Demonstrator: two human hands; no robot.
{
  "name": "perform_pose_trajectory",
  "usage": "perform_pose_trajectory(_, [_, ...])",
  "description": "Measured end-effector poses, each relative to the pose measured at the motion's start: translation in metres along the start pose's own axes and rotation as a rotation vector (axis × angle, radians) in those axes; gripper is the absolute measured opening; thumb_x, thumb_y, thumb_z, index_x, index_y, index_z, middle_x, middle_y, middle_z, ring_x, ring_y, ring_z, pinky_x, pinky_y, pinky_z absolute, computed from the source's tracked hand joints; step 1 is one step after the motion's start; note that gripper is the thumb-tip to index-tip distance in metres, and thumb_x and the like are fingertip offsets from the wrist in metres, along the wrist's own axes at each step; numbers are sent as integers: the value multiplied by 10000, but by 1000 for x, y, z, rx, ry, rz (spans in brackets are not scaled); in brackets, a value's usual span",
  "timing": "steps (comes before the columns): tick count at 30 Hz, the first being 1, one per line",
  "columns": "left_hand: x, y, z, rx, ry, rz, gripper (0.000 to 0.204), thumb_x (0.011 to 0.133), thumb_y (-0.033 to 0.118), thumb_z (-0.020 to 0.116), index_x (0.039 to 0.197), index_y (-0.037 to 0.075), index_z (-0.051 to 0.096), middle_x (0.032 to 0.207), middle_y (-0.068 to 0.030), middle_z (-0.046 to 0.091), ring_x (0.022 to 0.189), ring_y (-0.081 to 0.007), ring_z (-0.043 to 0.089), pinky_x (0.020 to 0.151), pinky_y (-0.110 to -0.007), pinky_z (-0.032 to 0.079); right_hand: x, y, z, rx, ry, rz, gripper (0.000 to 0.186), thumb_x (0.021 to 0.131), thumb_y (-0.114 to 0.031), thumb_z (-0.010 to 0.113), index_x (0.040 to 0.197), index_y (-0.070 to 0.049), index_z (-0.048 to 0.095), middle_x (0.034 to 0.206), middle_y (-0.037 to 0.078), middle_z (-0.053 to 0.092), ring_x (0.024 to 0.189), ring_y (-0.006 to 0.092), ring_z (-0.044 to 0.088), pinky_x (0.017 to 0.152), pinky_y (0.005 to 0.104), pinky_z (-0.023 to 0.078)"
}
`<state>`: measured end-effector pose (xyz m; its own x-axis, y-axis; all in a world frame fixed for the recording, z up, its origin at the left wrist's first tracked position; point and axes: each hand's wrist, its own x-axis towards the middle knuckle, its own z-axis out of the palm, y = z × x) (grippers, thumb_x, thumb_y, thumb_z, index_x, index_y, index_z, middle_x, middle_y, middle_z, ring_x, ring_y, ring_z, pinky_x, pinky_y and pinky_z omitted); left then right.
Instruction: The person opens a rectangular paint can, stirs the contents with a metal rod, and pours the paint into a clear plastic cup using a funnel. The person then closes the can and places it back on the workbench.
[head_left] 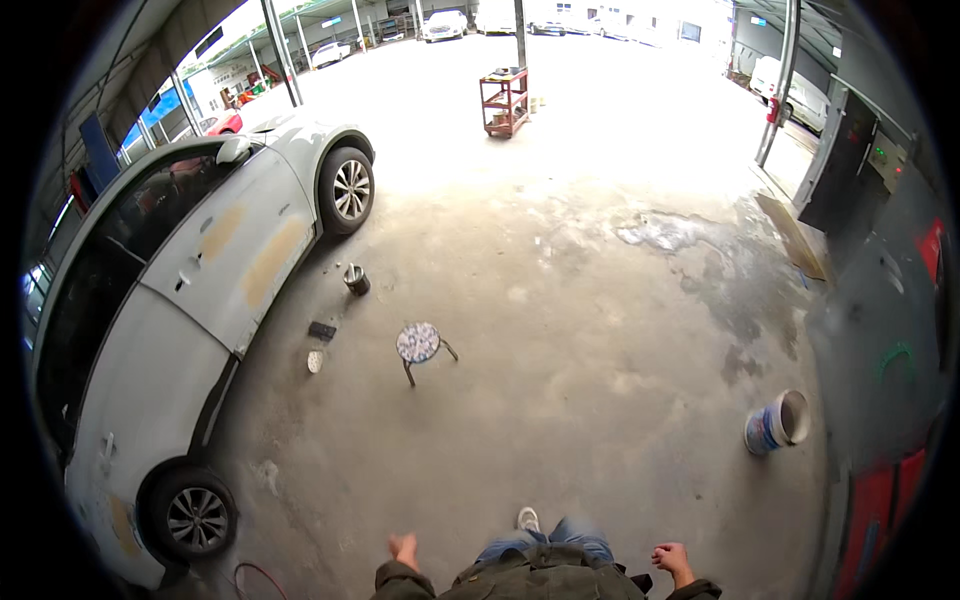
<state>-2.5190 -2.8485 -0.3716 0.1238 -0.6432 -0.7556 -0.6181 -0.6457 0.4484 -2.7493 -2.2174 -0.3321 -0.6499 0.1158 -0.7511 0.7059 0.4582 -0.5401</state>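
Note:
At the lower edge, my left hand (404,551) hangs beside my body, slightly blurred, with a finger or thumb apart from the rest. Nothing shows in it. On the other side, my right hand (672,560) is held out with loosely bent fingers, some gaps between them, and also looks empty. Neither hand touches anything. Ahead of the left hand stands a round stool (418,343) with a patterned seat and dark metal legs. A white bucket (777,424) with blue markings is ahead of the right hand, its open top facing partly right.
A pale car (165,330) with tan patches fills the left side. Near it are a dark can (356,280), a black flat piece (321,331) and a whitish piece (315,361). A red trolley (504,103) stands far ahead. Wet floor (730,270) and cardboard (790,236) lie right.

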Motion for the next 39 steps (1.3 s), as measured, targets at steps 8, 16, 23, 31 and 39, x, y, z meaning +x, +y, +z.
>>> perform_pose_trajectory(8, [21, 446, 225, 344, 153, 1031, 697, 780, 262, 765, 1368, 49, 457, 1288, -221, 528, 1254, -404, 461, 1068, -471, 385, 166, -195, 113, 10, -85, -57, 182, 884, -99, 600, 950, 39, 699, 757, 133, 698, 618, 226, 690, 510, 333, 545])
perform_pose_trajectory(16, [112, 582, 331, 283, 118, 514, 782, 726, 355, 811, 1370, 41, 501, 1368, -210, 534, 1292, -375, 480, 1081, -454, 394, 456, -503, 126, -353, -173, -292, 153, 876, -78, 590, 894, 34, 693, 720, 133, 694, 581, 220, 678, 479, 328, 536])
perform_pose_trajectory(23, [186, 615, 340, -68, 418, -27, 677, 748, 225, 769, 1345, 21, 521, 1274, -190, 601, 1196, -325, 575, 1016, -421, 455, 541, -967, 176, -135, -51, -484, 195, 900, -78, 568, 1019, 27, 681, 775, 121, 708, 569, 181, 660, 467, 315, 524])
perform_pose_trajectory(31, [300, 852, 437, 1102, -179, 723, 390, 807, 153, 662, 1171, 44, 574, 1098, -161, 655, 1039, -282, 621, 811, -420, 500, 679, -1155, 307, -137, -161, -347, 166, 908, -64, 553, 972, 28, 676, 708, 104, 677, 552, 181, 652, 447, 315, 514])
perform_pose_trajectory(39, [335, 1464, 656, 273, 133, 824, 619, 840, 329, 734, 1361, 55, 544, 1324, -196, 595, 1220, -366, 564, 1014, -450, 460, 758, -1265, 421, -428, -316, -444, 290, 923, -166, 618, 1124, 38, 670, 850, 121, 702, 739, 173, 647, 644, 313, 517])
